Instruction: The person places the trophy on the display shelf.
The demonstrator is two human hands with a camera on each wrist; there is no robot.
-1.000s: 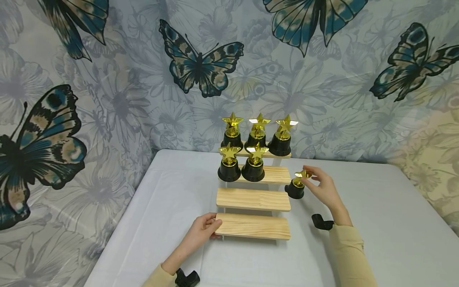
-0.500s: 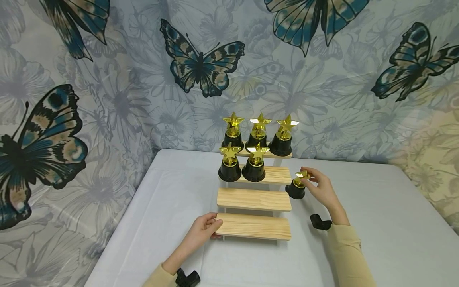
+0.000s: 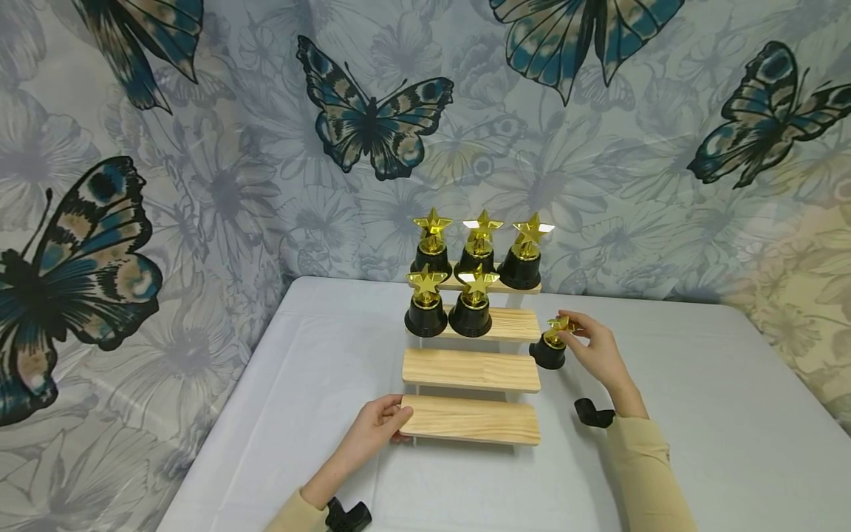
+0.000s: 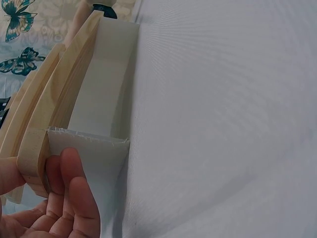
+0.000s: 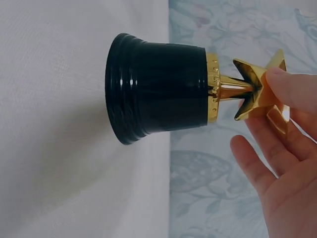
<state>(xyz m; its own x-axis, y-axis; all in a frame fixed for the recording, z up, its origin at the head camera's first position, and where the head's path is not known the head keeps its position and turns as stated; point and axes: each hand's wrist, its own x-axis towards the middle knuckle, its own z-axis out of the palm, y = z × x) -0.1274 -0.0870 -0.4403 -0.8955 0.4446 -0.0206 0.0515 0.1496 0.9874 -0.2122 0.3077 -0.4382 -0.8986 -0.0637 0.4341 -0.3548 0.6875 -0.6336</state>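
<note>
A tiered wooden stand (image 3: 470,420) rises in steps on the white-covered table. My left hand (image 3: 377,425) grips the left end of its lowest board, thumb on top and fingers curled beneath, as the left wrist view shows. Right of the stand, my right hand (image 3: 598,351) pinches the gold star of a small trophy (image 5: 168,87) with a black base. That trophy is upright, close beside the end of the second-lowest board (image 3: 470,369). Two like trophies (image 3: 425,314) stand on the second-highest board, left and middle; three more (image 3: 521,266) line the top board.
The white tablecloth (image 3: 731,414) spreads around the stand. Behind the table hangs a butterfly-patterned cloth (image 3: 372,125). White supports (image 4: 99,79) show under the boards in the left wrist view. A black wrist mount (image 3: 595,412) sits by each sleeve.
The right hand and its trophy have barely shifted; the star looks slightly turned in the fingers. The left hand keeps its grip on the lowest board.
</note>
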